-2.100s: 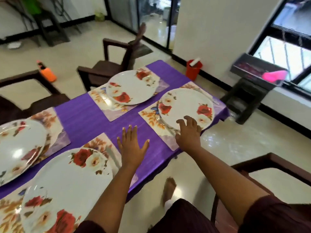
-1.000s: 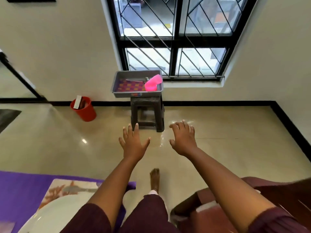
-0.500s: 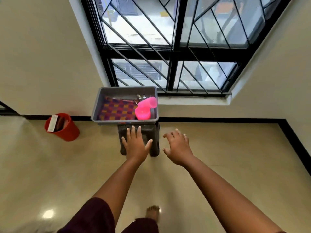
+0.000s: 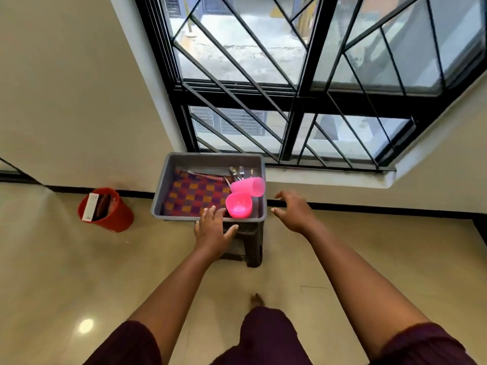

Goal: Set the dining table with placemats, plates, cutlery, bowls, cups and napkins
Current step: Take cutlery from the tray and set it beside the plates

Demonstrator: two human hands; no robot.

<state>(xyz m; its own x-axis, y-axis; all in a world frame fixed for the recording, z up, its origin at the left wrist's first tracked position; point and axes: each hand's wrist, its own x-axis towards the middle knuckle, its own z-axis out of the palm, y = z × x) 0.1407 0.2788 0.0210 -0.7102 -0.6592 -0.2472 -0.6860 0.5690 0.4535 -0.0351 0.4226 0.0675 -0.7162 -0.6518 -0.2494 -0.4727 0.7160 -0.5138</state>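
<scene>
— Change since half a second ago?
— My left hand (image 4: 214, 229), spread, now overlaps the grey plastic tub's (image 4: 168, 175) near rim; right hand (image 4: 294, 212), spread, right of it.
— Cups?
— Pink plastic cups (image 4: 243, 197) inside, right corner.

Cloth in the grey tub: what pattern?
The folded cloth is checked in orange, purple and dark red; the head view shows it clearly.

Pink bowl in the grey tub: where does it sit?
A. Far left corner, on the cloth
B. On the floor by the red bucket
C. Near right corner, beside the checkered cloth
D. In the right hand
C: the pink bowl sits in the tub's near right corner, right of the checkered cloth, with both hands empty.
</scene>
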